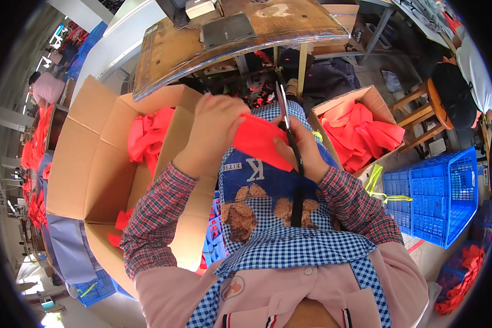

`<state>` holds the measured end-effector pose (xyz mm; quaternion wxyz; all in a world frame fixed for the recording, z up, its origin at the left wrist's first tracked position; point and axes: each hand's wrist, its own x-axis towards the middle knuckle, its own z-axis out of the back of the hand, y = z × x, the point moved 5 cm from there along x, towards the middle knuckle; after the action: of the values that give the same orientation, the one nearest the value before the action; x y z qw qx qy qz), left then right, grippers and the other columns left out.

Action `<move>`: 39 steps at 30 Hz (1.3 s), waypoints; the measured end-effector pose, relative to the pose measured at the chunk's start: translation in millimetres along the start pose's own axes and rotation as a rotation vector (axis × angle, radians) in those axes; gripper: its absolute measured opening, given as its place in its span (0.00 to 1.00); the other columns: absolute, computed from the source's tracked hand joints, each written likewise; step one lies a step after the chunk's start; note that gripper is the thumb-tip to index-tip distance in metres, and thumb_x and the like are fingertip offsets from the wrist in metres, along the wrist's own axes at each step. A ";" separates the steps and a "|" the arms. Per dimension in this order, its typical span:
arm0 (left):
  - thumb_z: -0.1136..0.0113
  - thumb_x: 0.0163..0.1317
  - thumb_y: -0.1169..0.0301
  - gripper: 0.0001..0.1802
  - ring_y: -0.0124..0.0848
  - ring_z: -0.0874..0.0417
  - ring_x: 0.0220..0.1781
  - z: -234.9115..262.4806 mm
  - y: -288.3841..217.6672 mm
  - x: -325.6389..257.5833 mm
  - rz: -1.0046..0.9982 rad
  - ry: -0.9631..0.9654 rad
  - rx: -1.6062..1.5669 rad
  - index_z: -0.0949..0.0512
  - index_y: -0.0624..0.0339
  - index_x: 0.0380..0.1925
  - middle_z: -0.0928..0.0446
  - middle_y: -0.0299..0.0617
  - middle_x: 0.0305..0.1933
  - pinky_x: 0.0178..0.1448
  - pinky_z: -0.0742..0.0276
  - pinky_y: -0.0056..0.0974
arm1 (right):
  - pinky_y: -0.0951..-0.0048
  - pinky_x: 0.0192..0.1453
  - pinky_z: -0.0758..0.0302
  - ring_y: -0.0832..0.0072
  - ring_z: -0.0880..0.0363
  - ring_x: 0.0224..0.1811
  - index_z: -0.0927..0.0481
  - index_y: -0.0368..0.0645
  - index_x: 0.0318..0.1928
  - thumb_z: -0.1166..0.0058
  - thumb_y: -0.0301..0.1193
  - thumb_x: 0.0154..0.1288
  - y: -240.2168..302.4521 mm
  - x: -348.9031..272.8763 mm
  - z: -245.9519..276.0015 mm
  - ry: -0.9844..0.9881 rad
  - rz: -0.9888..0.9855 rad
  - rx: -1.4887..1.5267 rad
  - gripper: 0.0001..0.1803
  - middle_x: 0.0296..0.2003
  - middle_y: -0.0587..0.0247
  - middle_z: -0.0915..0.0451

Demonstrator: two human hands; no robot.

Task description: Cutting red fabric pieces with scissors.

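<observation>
My left hand (216,123) is closed, its fingertips pinching the upper left end of a red piece of cloth (262,143). The cloth stretches slantwise over my lap toward my right hand (303,146). That hand is wrapped around a pair of scissors (281,101) with dark handles, the blades pointing up and away from me. My right thumb rests against the cloth's right end. Below the scissors a black strip (297,205) hangs over my blue checked apron (268,240). Whether the blades touch the cloth I cannot tell.
An open cardboard box (104,147) with red cloth stands at my left; a smaller box (388,104) heaped with red cloth is at my right. Beyond my knees is a worn wooden table (290,27). A blue crate (429,199) and a wooden stool (440,101) stand farther right.
</observation>
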<state>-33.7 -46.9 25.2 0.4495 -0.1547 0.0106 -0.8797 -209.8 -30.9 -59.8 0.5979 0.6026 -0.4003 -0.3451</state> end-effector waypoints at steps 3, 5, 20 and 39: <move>0.34 0.57 0.58 0.34 0.49 0.33 0.64 -5.9 -5.6 -7.1 0.170 -0.375 -0.080 0.35 0.58 0.61 0.29 0.49 0.58 0.66 0.37 0.47 | 0.76 0.43 0.27 0.82 0.26 0.39 0.28 0.42 0.52 0.43 0.19 0.60 -5.0 0.7 13.1 -0.340 0.061 -0.250 0.20 0.39 0.66 0.26; 0.29 0.54 0.51 0.49 0.36 0.35 0.67 -29.4 5.6 -11.0 0.484 -0.292 -0.654 0.47 0.62 0.66 0.31 0.51 0.61 0.69 0.40 0.46 | 0.70 0.41 0.26 0.69 0.23 0.38 0.27 0.42 0.52 0.40 0.20 0.55 4.6 2.1 12.5 -0.391 0.288 -0.407 0.23 0.38 0.59 0.25; 0.45 0.70 0.59 0.22 0.26 0.22 0.53 -71.9 -2.5 -19.3 0.612 0.042 -1.323 0.30 0.60 0.57 0.24 0.37 0.52 0.56 0.26 0.33 | 0.81 0.42 0.27 0.84 0.28 0.37 0.30 0.44 0.56 0.36 0.27 0.62 8.6 11.0 13.4 -0.350 0.233 0.079 0.24 0.37 0.70 0.27; 0.36 0.62 0.72 0.21 0.29 0.18 0.50 -70.1 -20.4 -23.8 0.873 0.349 -1.806 0.28 0.64 0.54 0.20 0.41 0.51 0.56 0.22 0.36 | 0.77 0.39 0.24 0.79 0.22 0.32 0.29 0.40 0.52 0.40 0.25 0.62 5.2 12.1 23.5 -0.198 -0.015 0.638 0.19 0.31 0.65 0.21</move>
<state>-56.5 -24.2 -44.5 0.4387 -0.2882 0.7918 -0.3125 -225.8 -52.1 -55.0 0.3350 0.7259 -0.5398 -0.2636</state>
